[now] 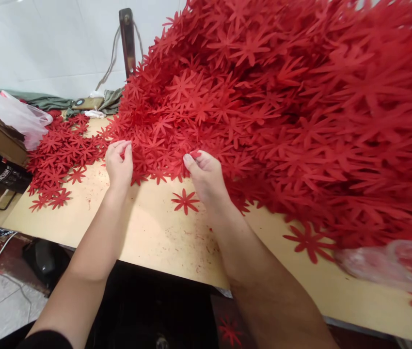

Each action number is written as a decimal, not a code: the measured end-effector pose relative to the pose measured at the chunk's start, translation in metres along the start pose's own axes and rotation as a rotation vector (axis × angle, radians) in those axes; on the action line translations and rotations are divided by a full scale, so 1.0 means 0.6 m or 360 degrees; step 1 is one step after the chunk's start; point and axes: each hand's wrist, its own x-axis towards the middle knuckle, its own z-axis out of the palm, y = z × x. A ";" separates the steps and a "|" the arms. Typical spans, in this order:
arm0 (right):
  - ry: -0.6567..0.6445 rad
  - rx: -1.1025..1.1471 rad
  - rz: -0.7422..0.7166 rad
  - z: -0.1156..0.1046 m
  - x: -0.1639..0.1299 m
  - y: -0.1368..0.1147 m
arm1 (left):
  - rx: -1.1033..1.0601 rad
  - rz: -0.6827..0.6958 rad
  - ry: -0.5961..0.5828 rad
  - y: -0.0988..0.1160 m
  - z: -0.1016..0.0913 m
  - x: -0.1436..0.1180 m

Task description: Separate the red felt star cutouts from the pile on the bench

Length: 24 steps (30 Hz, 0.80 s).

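A huge heap of red flower-shaped cutouts [257, 111] with thin petals covers the back and right of the table. At its front edge, my right hand [206, 177] pinches a red flower cutout [195, 154] between thumb and fingers; most of that piece is hidden. My left hand [119, 162] is at the heap's left front, fingers curled to the thumb. Red shows within its grip, but I cannot tell whether it is a held piece or the heap behind. One loose flower cutout [185, 201] lies flat just below my right hand.
A smaller pile of red flowers [58, 155] lies left, beside a white plastic bag [20, 116] and a black vacuum bottle [0, 169]. A clear plastic bag [380, 264] rests at right. Against the wall stands a dark upright bar [127, 41]. The wooden table [148, 232] ends near my forearms.
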 end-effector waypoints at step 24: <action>-0.0299 -0.0080 0.0097 -0.001 -0.004 0.019 | -0.1113 -0.0872 -0.0564 0.078 0.037 -0.050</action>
